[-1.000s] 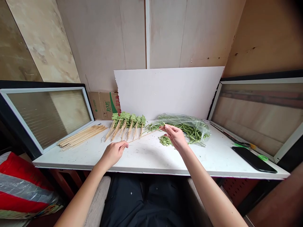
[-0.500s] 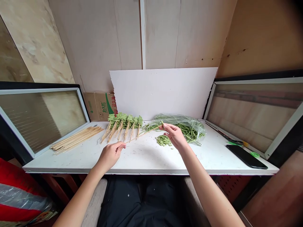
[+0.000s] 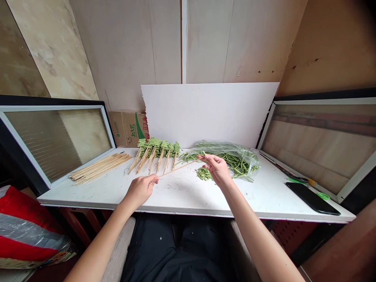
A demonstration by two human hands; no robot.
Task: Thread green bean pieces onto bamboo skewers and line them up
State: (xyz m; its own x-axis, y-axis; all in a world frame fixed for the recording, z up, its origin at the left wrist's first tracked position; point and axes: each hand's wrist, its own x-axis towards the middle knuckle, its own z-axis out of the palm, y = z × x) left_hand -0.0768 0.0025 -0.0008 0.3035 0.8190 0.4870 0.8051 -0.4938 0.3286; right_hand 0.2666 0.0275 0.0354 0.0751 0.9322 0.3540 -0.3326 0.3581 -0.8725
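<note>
My left hand (image 3: 142, 189) is closed on the lower end of a thin wooden skewer (image 3: 179, 167). The skewer slants up to my right hand (image 3: 216, 166), whose fingers pinch a small green bean piece (image 3: 203, 153) at its tip. Just below that hand lies a small pile of cut bean pieces (image 3: 203, 174). Behind it, long green beans (image 3: 239, 163) spill from a clear plastic bag (image 3: 223, 147). Left of centre, several skewers loaded with green bean pieces (image 3: 157, 144) lie in a row. Bare skewers (image 3: 100, 168) form a bundle at the left.
The white table (image 3: 182, 196) has a black phone (image 3: 313, 198) near its right front corner, with scissors (image 3: 293, 175) and a green ring (image 3: 323, 196) beside it. A cardboard box (image 3: 126, 128) and a white board (image 3: 208, 113) stand behind. Framed glass panels flank both sides.
The camera view has shifted slightly, moving the table items to the right in the picture. Both hands keep their holds; the bean piece sits a little differently at the right fingertips.
</note>
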